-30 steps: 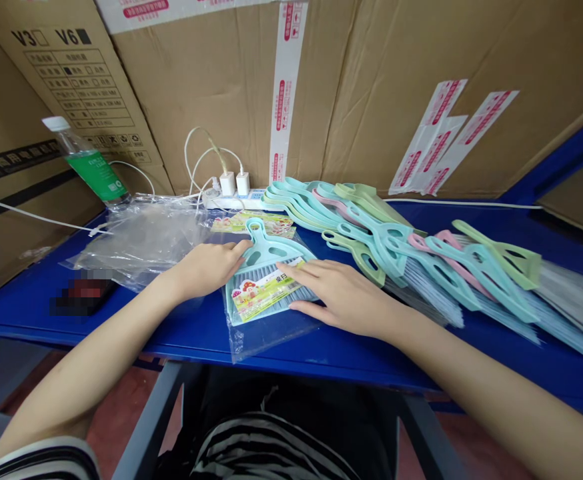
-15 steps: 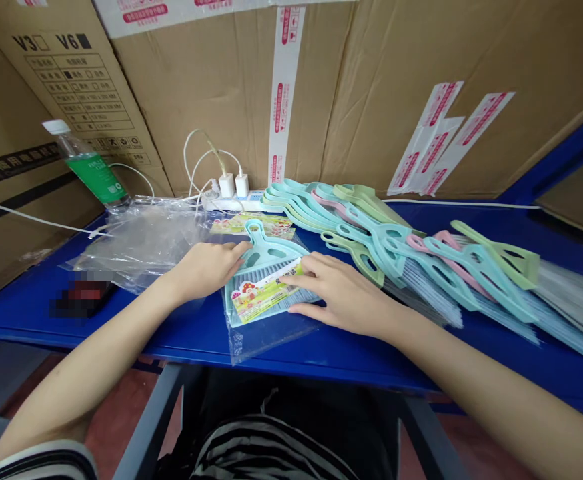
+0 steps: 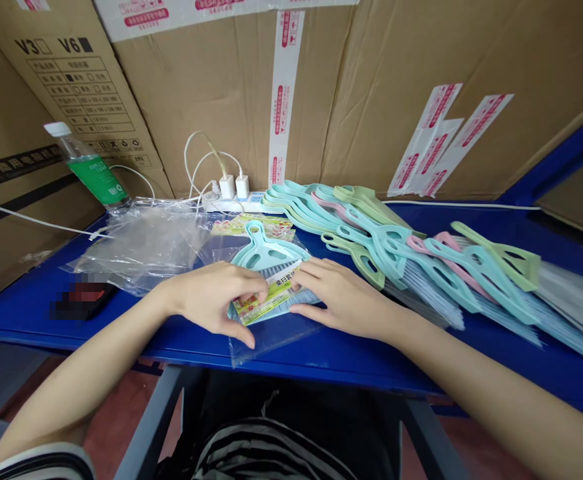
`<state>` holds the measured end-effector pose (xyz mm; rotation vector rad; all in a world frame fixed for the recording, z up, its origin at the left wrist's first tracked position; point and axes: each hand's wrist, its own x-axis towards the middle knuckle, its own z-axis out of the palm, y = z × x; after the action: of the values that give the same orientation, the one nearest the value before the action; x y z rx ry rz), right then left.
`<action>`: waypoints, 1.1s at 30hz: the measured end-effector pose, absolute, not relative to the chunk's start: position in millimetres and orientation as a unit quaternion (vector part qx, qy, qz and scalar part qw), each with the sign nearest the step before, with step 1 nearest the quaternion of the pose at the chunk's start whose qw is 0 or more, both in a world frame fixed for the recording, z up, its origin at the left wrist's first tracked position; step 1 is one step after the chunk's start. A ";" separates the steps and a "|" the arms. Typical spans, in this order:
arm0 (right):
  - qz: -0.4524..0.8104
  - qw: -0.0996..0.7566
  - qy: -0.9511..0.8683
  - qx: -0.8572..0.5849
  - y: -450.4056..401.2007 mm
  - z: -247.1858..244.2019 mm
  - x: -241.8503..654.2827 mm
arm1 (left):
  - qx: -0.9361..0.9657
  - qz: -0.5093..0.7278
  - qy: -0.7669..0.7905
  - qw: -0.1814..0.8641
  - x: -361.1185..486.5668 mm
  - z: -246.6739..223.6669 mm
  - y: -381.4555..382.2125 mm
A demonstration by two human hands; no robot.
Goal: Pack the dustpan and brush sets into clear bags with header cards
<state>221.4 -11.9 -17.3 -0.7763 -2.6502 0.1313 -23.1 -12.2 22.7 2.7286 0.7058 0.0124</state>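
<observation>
A light blue dustpan and brush set (image 3: 266, 254) lies in a clear plastic bag (image 3: 266, 348) near the front of the blue table. A yellow-green printed card (image 3: 276, 298) rests slantwise over the bristles. My left hand (image 3: 216, 297) is over the card's left end, thumb spread away from the curled fingers, with nothing visibly gripped. At the card's right end, my right hand (image 3: 344, 297) has its fingertips on the card and its thumb apart below, over the bag.
Several blue, pink and green brushes and dustpans (image 3: 386, 243) are piled to the right. Clear bags (image 3: 144, 240), a dark phone-like object (image 3: 84, 300) and a green-labelled bottle (image 3: 96, 175) are at the left. Behind are a power strip (image 3: 254, 200) and cardboard (image 3: 211, 87).
My left hand has moved down from beside the dustpan's handle to the card's left end, and its thumb has spread out. My right hand has barely moved.
</observation>
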 end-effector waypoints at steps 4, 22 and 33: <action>0.044 0.185 -0.941 -0.280 -11.5 -14.0 223.1 | 0.957 -0.018 0.253 0.142 -21.9 23.0 -14.6; 0.138 0.147 -0.930 -0.308 -7.8 -5.4 231.6 | 0.954 -0.010 0.263 0.144 -20.6 21.8 -16.1; 0.179 0.123 -0.921 -0.323 -9.9 1.9 235.0 | 0.956 0.000 0.271 0.110 -23.6 21.8 -14.3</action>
<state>235.0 -9.9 1.9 -0.9407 -2.6874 0.5224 -23.6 -14.3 21.8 2.8100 0.7961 -0.0002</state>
